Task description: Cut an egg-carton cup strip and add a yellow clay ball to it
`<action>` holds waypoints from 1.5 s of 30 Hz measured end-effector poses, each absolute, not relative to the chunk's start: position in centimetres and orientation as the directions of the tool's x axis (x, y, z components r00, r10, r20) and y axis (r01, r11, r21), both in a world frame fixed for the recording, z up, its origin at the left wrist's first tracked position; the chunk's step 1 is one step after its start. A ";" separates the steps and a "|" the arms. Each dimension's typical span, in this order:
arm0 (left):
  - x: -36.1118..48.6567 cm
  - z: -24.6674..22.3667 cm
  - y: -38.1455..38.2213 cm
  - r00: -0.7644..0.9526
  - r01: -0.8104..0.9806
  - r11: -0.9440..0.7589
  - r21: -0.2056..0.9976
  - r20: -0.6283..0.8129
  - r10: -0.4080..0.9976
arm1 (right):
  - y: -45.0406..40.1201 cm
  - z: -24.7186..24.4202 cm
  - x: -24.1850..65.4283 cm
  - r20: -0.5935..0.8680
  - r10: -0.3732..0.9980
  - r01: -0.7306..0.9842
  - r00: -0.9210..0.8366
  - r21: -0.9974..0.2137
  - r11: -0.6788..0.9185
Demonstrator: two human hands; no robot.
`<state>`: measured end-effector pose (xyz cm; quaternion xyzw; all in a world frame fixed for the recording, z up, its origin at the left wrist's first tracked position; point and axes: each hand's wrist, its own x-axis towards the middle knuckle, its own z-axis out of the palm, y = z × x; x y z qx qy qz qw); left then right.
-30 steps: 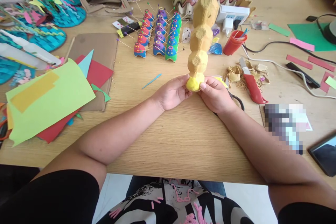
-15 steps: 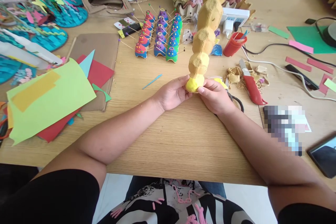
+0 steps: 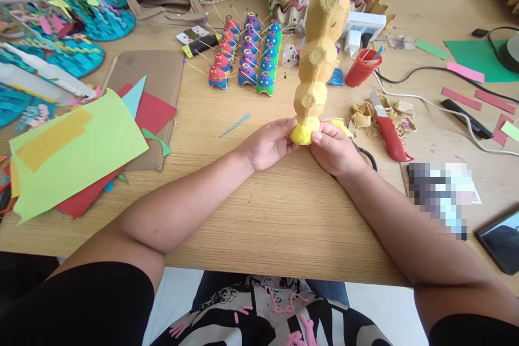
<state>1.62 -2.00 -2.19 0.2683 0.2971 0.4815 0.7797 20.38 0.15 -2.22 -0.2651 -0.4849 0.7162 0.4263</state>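
A long strip of egg-carton cups [image 3: 317, 62], tan-yellow and bumpy, stretches away from me, its far end running past the top of the view. Its nearest cup is covered in bright yellow [image 3: 302, 134]. My left hand [image 3: 270, 146] pinches that cup from the left with thumb and fingers. From the right, the thumb and fingers of my right hand [image 3: 334, 148] press on the same cup. Scissors [image 3: 367, 155] with dark handles lie partly hidden behind my right hand. A thin blue modelling tool [image 3: 235, 125] rests on the table beyond my left hand.
Three rows of painted carton caterpillars [image 3: 248, 57] with pins stand ahead. A red-handled knife [image 3: 391, 135] lies among carton scraps at right, near a red cup [image 3: 362, 68] and a power strip [image 3: 365, 24]. Coloured paper [image 3: 81, 146] covers the left; a phone [image 3: 500, 240] lies far right.
The egg-carton strip has shifted slightly right and tilted a little, with both hands still gripping its yellow end. The things on the table stay where they were.
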 end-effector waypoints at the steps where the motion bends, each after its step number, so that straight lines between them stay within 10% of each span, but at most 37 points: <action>1: 1.6 -2.2 -2.0 0.358 -0.593 0.390 0.704 -0.203 0.911 | 0.2 -2.2 20.4 0.036 0.866 -0.360 -0.498 -0.918 -0.169; 45: 1.9 -2.0 -2.0 0.319 -0.626 0.372 0.685 -0.210 0.924 | 0.2 -2.2 20.2 0.026 0.874 -0.329 -0.485 -0.932 -0.155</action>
